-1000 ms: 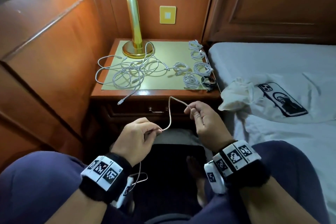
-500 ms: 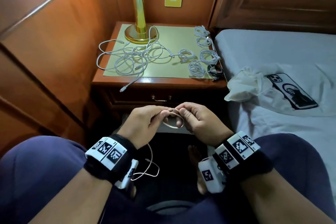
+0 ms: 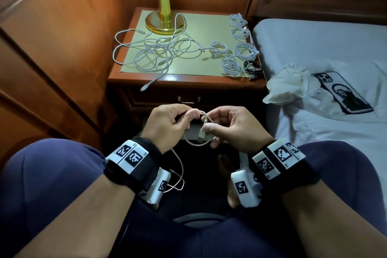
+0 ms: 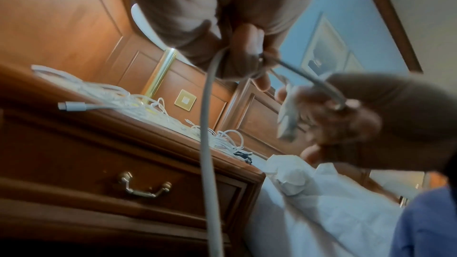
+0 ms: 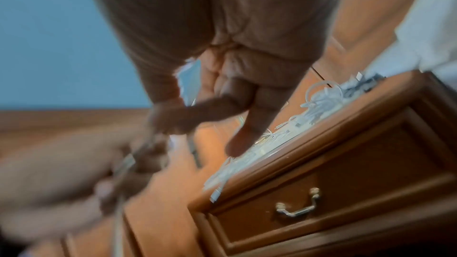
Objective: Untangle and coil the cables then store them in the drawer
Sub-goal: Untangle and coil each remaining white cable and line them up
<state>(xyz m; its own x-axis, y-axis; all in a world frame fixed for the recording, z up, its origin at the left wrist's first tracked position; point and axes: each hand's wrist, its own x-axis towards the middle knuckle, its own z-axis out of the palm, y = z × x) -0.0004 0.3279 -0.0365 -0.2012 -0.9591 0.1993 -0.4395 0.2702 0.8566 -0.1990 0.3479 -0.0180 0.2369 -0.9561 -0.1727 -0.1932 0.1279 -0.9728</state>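
I hold a thin white cable (image 3: 196, 143) in a small loop over my lap, in front of the nightstand. My left hand (image 3: 167, 123) pinches the top of the loop (image 4: 249, 54). My right hand (image 3: 232, 125) pinches the cable near its plug (image 3: 201, 135), which points down. The cable's tail (image 3: 178, 176) hangs past my left wrist. On the nightstand top lies a tangle of white cables (image 3: 155, 52), with several coiled white cables (image 3: 240, 48) and one black coil (image 3: 253, 67) at its right. The drawer (image 3: 188, 99) with a brass handle (image 4: 143, 185) is closed.
A brass lamp base (image 3: 163, 21) stands at the back of the nightstand (image 3: 117, 77). One cable end (image 3: 146, 86) hangs over its front edge. Wood panelling rises at the left. The bed (image 3: 314, 44) at the right bears a crumpled white bag (image 3: 291, 84) and a phone (image 3: 343, 92).
My hands came together from a spread position and dropped lower. The stretched cable is now folded into a small loop between them, with the plug hanging down.
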